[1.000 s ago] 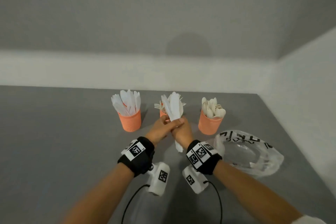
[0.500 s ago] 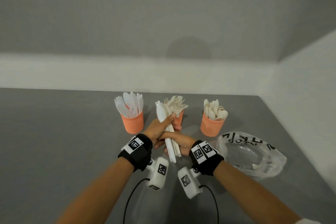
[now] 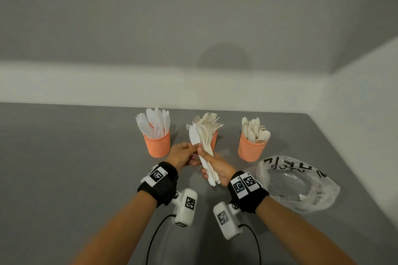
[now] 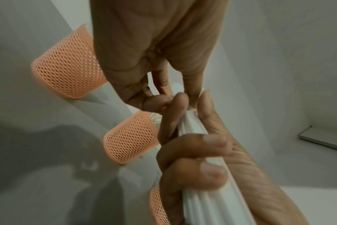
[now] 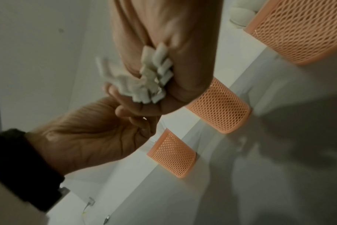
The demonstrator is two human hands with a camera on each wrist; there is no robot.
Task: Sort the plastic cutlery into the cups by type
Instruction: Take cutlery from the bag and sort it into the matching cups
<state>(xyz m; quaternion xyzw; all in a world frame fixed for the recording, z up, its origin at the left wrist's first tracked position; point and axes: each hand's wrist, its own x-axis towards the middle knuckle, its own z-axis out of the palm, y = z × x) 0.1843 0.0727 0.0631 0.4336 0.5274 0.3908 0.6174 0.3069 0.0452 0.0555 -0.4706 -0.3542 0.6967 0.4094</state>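
Note:
Three orange mesh cups stand in a row: the knife cup point(image 3: 157, 145) on the left, the fork cup point(image 3: 215, 138) in the middle, the spoon cup point(image 3: 252, 149) on the right. My right hand point(image 3: 215, 165) grips a bundle of white cutlery point(image 3: 206, 150) by the handles, upright in front of the fork cup. The handle ends point(image 5: 154, 76) stick out of its fist. My left hand point(image 3: 185, 154) pinches a single white knife point(image 3: 193, 136) at the bundle's left side. In the left wrist view its fingertips point(image 4: 164, 89) meet on a white piece against the bundle point(image 4: 194, 129).
A crumpled clear plastic bag point(image 3: 297, 183) with black print lies on the grey table point(image 3: 75, 168), right of my right wrist. White walls close the table at the back and the right. Cables trail from both wrist cameras toward me.
The bundle has passed into my right hand's grip and come lower, toward me. My left hand has let go of the whole bundle and now pinches one knife at its left side.

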